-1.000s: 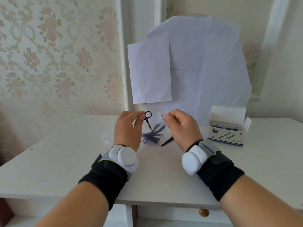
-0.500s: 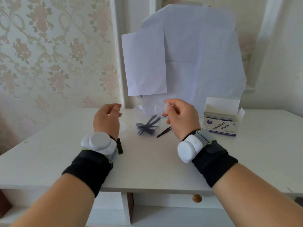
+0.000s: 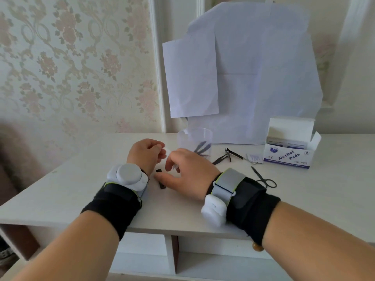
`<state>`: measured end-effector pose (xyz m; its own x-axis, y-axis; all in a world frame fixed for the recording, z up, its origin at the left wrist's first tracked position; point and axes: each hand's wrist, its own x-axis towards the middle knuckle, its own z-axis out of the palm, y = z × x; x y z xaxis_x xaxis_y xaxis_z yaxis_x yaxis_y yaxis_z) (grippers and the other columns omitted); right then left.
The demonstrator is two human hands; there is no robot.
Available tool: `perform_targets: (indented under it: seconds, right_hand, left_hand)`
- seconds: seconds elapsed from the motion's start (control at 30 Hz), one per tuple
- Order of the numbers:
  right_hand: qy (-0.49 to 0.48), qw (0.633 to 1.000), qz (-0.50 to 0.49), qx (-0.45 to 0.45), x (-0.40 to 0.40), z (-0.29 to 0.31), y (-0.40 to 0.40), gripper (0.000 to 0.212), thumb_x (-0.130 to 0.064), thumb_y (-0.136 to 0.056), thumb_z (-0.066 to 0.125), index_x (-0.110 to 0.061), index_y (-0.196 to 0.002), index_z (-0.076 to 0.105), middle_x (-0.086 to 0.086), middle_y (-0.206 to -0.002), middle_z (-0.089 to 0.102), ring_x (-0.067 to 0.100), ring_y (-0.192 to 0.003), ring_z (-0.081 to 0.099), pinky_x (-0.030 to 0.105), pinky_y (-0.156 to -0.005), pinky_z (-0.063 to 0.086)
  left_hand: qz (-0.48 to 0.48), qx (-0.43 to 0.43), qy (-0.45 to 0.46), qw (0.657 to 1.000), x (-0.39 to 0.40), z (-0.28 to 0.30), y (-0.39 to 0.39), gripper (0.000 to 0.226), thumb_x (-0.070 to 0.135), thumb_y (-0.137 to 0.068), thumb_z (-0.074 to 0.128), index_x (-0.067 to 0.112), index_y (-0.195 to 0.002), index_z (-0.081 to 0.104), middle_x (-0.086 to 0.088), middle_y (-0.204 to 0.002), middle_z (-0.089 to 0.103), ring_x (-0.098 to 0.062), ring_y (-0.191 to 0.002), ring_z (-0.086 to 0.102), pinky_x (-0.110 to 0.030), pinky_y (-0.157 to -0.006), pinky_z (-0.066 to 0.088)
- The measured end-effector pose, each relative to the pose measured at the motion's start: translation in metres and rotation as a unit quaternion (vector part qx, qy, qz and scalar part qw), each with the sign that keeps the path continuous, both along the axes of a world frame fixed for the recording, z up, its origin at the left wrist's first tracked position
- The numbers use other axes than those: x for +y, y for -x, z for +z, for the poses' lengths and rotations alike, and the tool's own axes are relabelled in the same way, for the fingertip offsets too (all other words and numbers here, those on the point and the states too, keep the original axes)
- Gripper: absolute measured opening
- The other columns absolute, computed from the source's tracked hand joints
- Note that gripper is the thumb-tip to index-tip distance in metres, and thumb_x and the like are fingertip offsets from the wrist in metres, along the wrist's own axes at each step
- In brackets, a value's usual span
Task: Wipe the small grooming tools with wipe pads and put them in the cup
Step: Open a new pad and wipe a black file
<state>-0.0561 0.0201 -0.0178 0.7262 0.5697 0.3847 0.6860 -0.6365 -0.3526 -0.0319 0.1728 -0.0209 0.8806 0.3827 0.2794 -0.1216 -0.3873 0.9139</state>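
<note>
1. White-painted wood formed the table, on which everything was set; its front edge lay close to the wrists, so a tool knocked forward from the cup could be lost to the floor.
2. Behind and to the right of the cup, the open box of alcohol pads was seen, with a torn sachet just beside it; a fresh pad was judged a long reach across loose tools.
3. The clear cup stood upright with dark tools inside; being light, it could be tipped if brushed by the right hand.
4. The left hand, left of the cup, was curled round a white wipe pad, pinched at the fingertips; the pad could be dropped if that pinch slackened.
5. The right hand, in front of the cup, was held with fingers loosely bent over a small black tool lying on the table; whether it was yet grasped could not be told, and a slip was possible on so thin a piece.
6. Right of the cup, nail clippers and small scissors lay unwiped; they might be caught by a sleeve.
</note>
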Motion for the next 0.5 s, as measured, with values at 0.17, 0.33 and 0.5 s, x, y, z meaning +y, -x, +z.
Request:
perform_targets:
  seconds: [0.17, 0.33, 0.5]
  right_hand:
    - [0.116, 0.993, -0.039, 0.006, 0.011, -0.001, -0.005, 0.051, -0.068, -0.083, 0.054, -0.018, -0.098, 0.057, 0.000, -0.100, 0.055, 0.021, -0.091, 0.057, 0.037, -0.081, 0.049]
    - [0.094, 0.994, -0.043, 0.021, 0.016, -0.003, -0.013, 0.041, -0.039, -0.086, 0.054, -0.001, -0.089, 0.068, 0.017, -0.092, 0.071, 0.034, -0.087, 0.066, 0.043, -0.075, 0.057]
    - [0.101, 0.993, -0.063, 0.023, 0.008, 0.000, -0.016, 0.031, -0.028, -0.086, 0.054, 0.000, -0.083, 0.069, 0.015, -0.083, 0.069, 0.031, -0.080, 0.065, 0.036, -0.071, 0.055]
  left_hand:
    - [0.111, -0.071, 0.047, 0.990, 0.010, 0.001, -0.004, 0.026, 0.008, -0.091, 0.046, 0.017, -0.101, 0.068, -0.001, -0.092, 0.071, -0.021, -0.089, 0.066, -0.035, -0.087, 0.053]
    - [0.138, -0.020, 0.048, 0.989, 0.016, 0.000, -0.004, 0.047, -0.009, -0.084, 0.033, 0.010, -0.117, 0.061, -0.003, -0.113, 0.063, -0.019, -0.103, 0.059, -0.031, -0.093, 0.045]
    - [0.096, 0.028, 0.032, 0.994, 0.016, -0.003, -0.008, 0.042, -0.008, -0.085, 0.035, 0.013, -0.104, 0.065, -0.006, -0.111, 0.068, -0.023, -0.101, 0.062, -0.029, -0.085, 0.048]
